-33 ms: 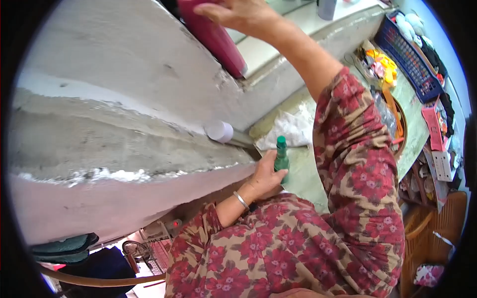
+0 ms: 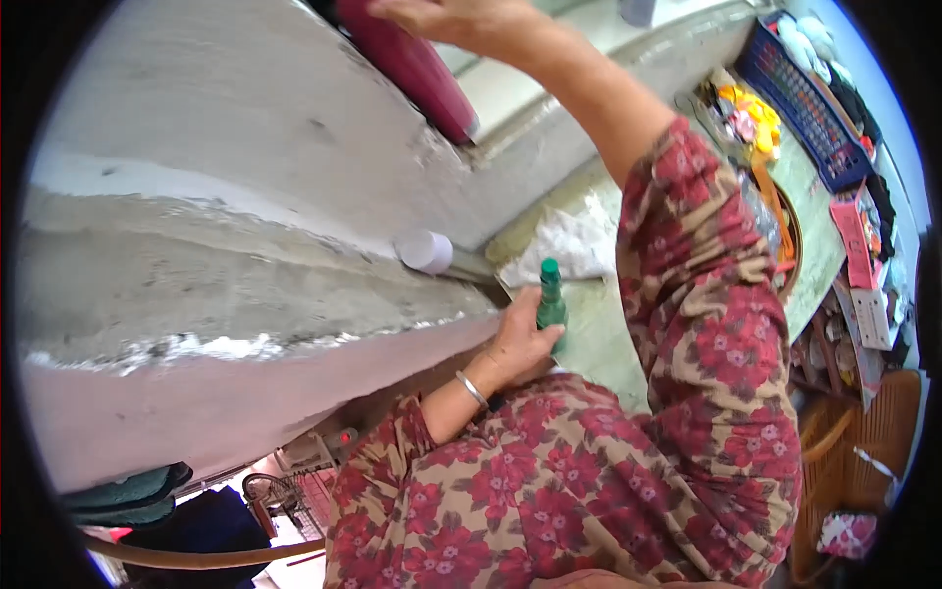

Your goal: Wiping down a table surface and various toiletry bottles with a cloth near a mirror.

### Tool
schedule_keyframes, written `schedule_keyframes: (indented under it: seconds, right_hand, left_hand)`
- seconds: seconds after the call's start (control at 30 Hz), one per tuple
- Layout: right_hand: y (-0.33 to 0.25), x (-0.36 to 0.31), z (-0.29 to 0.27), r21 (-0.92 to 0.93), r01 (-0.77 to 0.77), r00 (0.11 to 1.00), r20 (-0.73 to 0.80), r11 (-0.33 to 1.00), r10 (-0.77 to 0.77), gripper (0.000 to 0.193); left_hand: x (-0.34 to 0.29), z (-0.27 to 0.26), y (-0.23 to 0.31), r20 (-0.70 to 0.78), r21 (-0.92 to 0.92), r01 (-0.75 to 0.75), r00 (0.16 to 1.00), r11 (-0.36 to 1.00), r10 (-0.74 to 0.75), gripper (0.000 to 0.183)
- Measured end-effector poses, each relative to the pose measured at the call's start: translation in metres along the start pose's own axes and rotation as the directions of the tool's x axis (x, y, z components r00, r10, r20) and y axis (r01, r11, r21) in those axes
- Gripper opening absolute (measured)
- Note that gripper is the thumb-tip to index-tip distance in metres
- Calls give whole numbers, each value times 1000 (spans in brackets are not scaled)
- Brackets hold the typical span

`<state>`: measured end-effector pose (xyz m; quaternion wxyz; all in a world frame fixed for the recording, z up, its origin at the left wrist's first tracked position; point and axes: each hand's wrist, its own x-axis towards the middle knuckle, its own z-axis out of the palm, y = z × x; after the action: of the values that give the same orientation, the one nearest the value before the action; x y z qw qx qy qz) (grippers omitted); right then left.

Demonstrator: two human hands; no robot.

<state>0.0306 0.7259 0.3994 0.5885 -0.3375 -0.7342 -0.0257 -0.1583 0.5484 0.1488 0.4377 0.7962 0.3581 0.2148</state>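
Note:
My left hand [image 2: 515, 339], with a silver bangle at the wrist, is closed around a small green bottle [image 2: 551, 299]. The bottle stands upright, its green cap on top. My right arm stretches up across the view to the far wall. There my right hand [image 2: 461, 20] is at the top edge, its fingers against a tall maroon cylindrical container [image 2: 417, 74]. It appears closed on it, though part of the hand is cut off. A crumpled white sheet [image 2: 564, 245] lies just beyond the bottle on the pale green tabletop [image 2: 594, 329].
A rough plastered ledge [image 2: 235, 255] runs along the left, with a white round pipe end [image 2: 425, 252] at its corner. To the right are a round tray [image 2: 793, 236], a blue basket [image 2: 805, 103] and a pink basket [image 2: 856, 236]. A wooden chair [image 2: 873, 432] stands at the right.
The view has shifted slightly, so most things sit a little higher and further left. Both hands keep their places on the bottle and the maroon container.

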Motion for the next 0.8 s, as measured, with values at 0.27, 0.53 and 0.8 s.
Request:
schedule_keyframes:
  seconds: [0.27,0.53,0.8]
  right_hand:
    - [-3,-70,-6,-98,-41,985,-169,994,24,42]
    - [22,-370,50,-401,-452,574,553,797,604,53]
    - [20,-370,18,-288,-604,616,424,743,664,27]
  left_hand:
    - [-2,-7,3,9,-58,48,999,997,-48,41]
    - [4,-17,-3,-208,-81,-27,978,996,9,49]
    - [56,-24,39,-389,-108,-137,917,985,85,50]
